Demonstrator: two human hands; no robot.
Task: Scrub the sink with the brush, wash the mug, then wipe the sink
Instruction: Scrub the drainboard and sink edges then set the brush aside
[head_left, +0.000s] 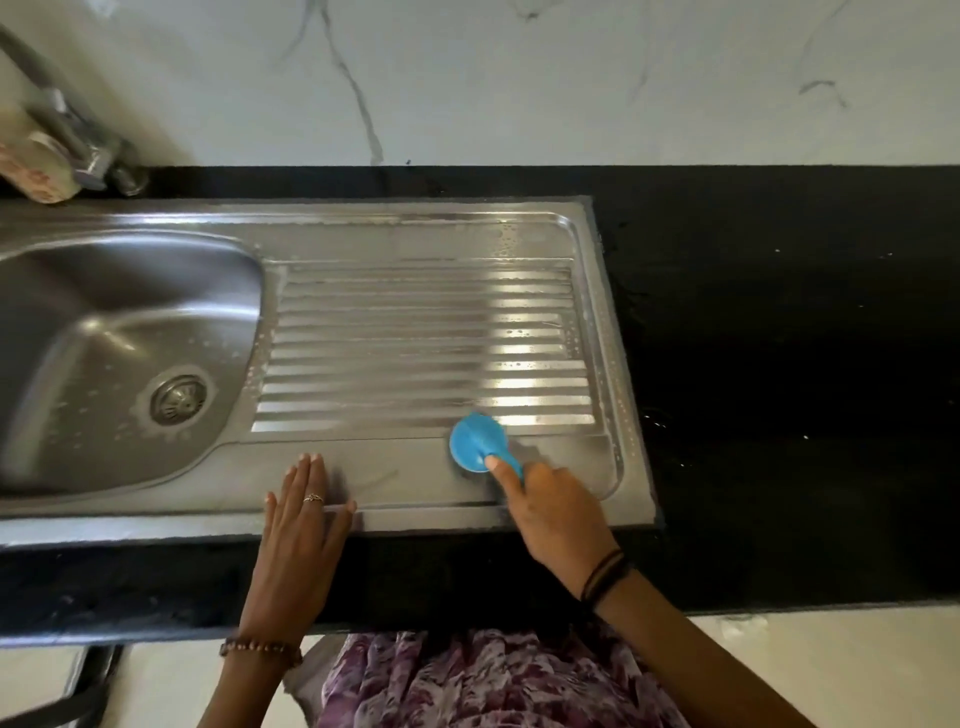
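On the steel sink (426, 228), the flat, open left hand (298, 530) braces the front rim while the right hand (558, 512) grips the blue brush (475, 441) on the drainboard's near edge; firm, overlapping strokes along the ridges would scrub best.

**Left hand flat, right hand gripping**

The left hand (301, 525) lies palm down with its fingers straight and close together, a ring on one finger and a beaded bracelet at the wrist. The right hand (553, 512) is curled in a grip, index finger extended forward, dark bands around its wrist.
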